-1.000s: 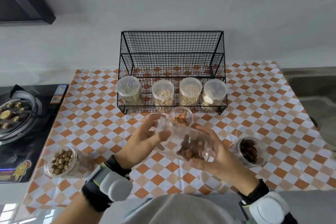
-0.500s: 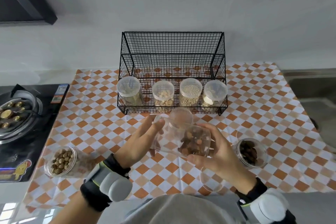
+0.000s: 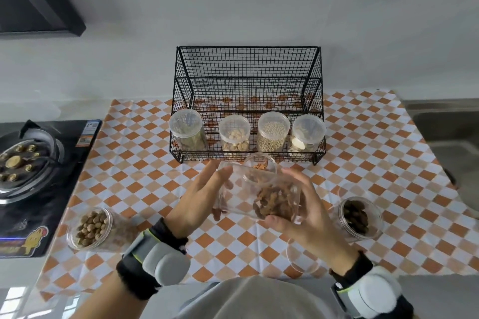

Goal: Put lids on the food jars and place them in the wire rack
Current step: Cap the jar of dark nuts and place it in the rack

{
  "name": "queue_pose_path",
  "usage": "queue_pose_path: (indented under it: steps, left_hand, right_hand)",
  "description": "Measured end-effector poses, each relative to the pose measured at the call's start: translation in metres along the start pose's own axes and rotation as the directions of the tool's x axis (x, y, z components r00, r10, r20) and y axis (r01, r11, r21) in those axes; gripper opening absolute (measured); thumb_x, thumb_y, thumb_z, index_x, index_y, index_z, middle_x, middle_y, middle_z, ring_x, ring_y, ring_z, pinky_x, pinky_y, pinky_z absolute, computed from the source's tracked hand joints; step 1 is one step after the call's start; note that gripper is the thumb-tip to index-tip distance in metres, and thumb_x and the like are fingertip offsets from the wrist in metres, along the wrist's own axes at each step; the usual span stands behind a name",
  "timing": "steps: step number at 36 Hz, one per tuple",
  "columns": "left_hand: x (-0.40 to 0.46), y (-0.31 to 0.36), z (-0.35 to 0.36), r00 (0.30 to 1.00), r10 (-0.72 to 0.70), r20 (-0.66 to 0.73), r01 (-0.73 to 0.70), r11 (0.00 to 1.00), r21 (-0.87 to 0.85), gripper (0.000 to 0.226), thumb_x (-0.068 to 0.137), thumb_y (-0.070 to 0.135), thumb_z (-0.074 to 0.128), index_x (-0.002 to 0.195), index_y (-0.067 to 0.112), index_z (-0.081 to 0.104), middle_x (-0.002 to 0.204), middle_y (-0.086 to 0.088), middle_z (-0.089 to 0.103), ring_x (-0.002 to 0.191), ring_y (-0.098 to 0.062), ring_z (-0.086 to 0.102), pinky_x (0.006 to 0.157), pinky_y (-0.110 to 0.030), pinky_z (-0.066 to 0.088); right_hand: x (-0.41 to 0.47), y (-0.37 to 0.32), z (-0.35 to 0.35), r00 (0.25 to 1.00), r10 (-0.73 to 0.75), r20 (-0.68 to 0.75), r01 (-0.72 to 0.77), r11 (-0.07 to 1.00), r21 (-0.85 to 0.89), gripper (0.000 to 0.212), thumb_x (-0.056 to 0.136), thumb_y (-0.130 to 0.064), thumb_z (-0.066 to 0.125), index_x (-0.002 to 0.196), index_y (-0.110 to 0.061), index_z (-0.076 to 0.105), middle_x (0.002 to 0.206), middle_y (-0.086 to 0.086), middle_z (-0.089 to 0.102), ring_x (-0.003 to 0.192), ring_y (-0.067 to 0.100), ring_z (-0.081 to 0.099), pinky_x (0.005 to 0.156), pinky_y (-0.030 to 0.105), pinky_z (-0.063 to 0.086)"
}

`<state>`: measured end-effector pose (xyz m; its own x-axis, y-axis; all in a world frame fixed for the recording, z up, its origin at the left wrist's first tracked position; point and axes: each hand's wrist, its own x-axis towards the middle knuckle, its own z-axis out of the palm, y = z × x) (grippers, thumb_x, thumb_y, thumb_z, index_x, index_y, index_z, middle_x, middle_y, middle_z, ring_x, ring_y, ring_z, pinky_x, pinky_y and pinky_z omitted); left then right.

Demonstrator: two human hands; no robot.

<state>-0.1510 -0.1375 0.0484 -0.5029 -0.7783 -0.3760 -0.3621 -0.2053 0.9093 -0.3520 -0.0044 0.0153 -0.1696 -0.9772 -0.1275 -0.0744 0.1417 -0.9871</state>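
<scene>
I hold a clear plastic jar of brown dried pieces [image 3: 269,197] on its side above the cloth. My right hand [image 3: 298,212] grips its bottom end. My left hand [image 3: 199,199] covers its lid end, fingers on the clear lid. The black wire rack [image 3: 248,80] stands at the back; its front row holds several lidded jars, among them a jar of pale beans [image 3: 272,132] and a jar of nuts [image 3: 234,133]. An open jar with orange bits [image 3: 261,163] shows just behind my hands.
An open jar of round brown nuts [image 3: 90,228] stands at the left on the checked cloth [image 3: 363,153], an open jar of dark pieces [image 3: 356,217] at the right. A loose clear lid [image 3: 303,259] lies near my right wrist. Gas stove [image 3: 26,163] left, sink [image 3: 453,142] right.
The jar in my hands has turned more level and shifted slightly right; my left hand has turned around its lid end. Everything else stays put.
</scene>
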Motion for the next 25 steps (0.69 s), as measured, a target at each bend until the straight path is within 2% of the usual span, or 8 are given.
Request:
queue_pose_path:
  steps: [3, 6, 8, 11, 17, 21, 23, 25]
  left_hand:
    - [-0.008, 0.006, 0.002, 0.997, 0.073, 0.003, -0.073, 0.996, 0.047, 0.022, 0.088, 0.062, 0.051, 0.110, 0.065, 0.051, 0.112, -0.001, 0.069, 0.069, -0.003, 0.068, 0.056, -0.014, 0.051]
    - [-0.007, 0.002, 0.001, 0.994, 0.111, 0.012, -0.112, 0.988, 0.110, 0.047, 0.077, 0.077, 0.046, 0.119, 0.057, 0.048, 0.113, 0.003, 0.069, 0.090, -0.015, 0.069, 0.067, -0.026, 0.057]
    - [-0.007, 0.005, 0.002, 0.996, 0.088, 0.007, -0.088, 0.994, 0.064, 0.052, 0.076, 0.077, 0.046, 0.117, 0.046, 0.053, 0.109, 0.001, 0.069, 0.080, -0.017, 0.070, 0.065, -0.039, 0.058]
    - [0.000, 0.003, 0.001, 1.000, 0.022, -0.007, -0.022, 0.997, -0.068, 0.030, 0.092, 0.063, 0.054, 0.104, 0.037, 0.059, 0.094, -0.004, 0.068, 0.058, -0.011, 0.065, 0.053, -0.033, 0.053]
    - [0.003, -0.006, 0.004, 0.999, -0.041, 0.034, 0.044, 0.996, -0.073, 0.055, 0.082, 0.081, 0.046, 0.107, 0.037, 0.068, 0.101, -0.004, 0.074, 0.088, -0.022, 0.065, 0.077, -0.037, 0.049]
    - [-0.013, 0.005, 0.013, 0.999, 0.032, -0.040, -0.032, 0.999, 0.003, 0.016, 0.105, 0.044, 0.047, 0.090, 0.048, 0.047, 0.082, 0.025, 0.052, 0.069, 0.027, 0.055, 0.067, 0.002, 0.040]
    - [-0.013, 0.000, 0.010, 0.995, 0.035, -0.089, -0.035, 0.999, -0.007, 0.012, 0.102, 0.053, 0.050, 0.090, 0.051, 0.053, 0.077, 0.021, 0.057, 0.073, 0.023, 0.058, 0.071, -0.002, 0.043]
    - [-0.009, -0.001, 0.006, 0.994, 0.056, -0.092, -0.062, 0.996, -0.060, 0.050, 0.081, 0.077, 0.049, 0.106, 0.038, 0.069, 0.090, 0.016, 0.071, 0.089, 0.002, 0.066, 0.084, -0.020, 0.048]
  right_hand:
    - [0.002, -0.005, 0.004, 0.995, 0.102, 0.003, -0.101, 0.985, 0.141, 0.094, 0.062, -0.066, 0.086, 0.140, -0.031, 0.047, 0.130, -0.001, 0.065, 0.116, 0.022, 0.069, 0.085, 0.031, 0.061]
    - [0.002, -0.008, 0.003, 0.956, 0.281, 0.089, -0.290, 0.950, 0.119, 0.089, 0.072, -0.090, 0.049, 0.145, -0.039, 0.045, 0.145, -0.011, 0.055, 0.131, 0.007, 0.055, 0.100, 0.020, 0.049]
    - [0.001, -0.002, 0.001, 0.935, 0.324, 0.142, -0.342, 0.932, 0.121, 0.096, 0.073, -0.097, 0.038, 0.154, -0.048, 0.031, 0.157, -0.017, 0.042, 0.142, 0.005, 0.041, 0.119, 0.038, 0.035]
    - [-0.001, 0.002, 0.002, 0.974, 0.177, 0.139, -0.197, 0.970, 0.145, 0.106, 0.060, -0.093, 0.062, 0.150, -0.059, 0.020, 0.142, -0.036, 0.050, 0.126, -0.006, 0.056, 0.103, 0.026, 0.052]
    - [0.000, -0.005, 0.013, 0.993, -0.051, -0.104, 0.059, 0.996, 0.071, 0.072, 0.083, -0.050, 0.066, 0.147, -0.037, 0.035, 0.132, -0.006, 0.065, 0.120, 0.026, 0.067, 0.097, 0.043, 0.056]
    - [0.009, -0.014, 0.013, 0.989, 0.054, -0.135, -0.034, 0.988, 0.149, 0.051, 0.087, -0.056, 0.055, 0.131, -0.030, 0.049, 0.118, -0.008, 0.070, 0.110, 0.019, 0.071, 0.083, 0.034, 0.062]
    - [0.015, -0.018, 0.007, 0.985, 0.168, -0.041, -0.156, 0.965, 0.211, 0.050, 0.089, -0.056, 0.050, 0.131, -0.029, 0.051, 0.121, -0.002, 0.071, 0.107, 0.013, 0.072, 0.078, 0.027, 0.060]
    - [0.015, -0.023, 0.004, 0.978, 0.206, 0.040, -0.209, 0.959, 0.193, 0.055, 0.087, -0.065, 0.046, 0.135, -0.038, 0.046, 0.117, -0.006, 0.072, 0.101, 0.006, 0.073, 0.077, 0.024, 0.057]
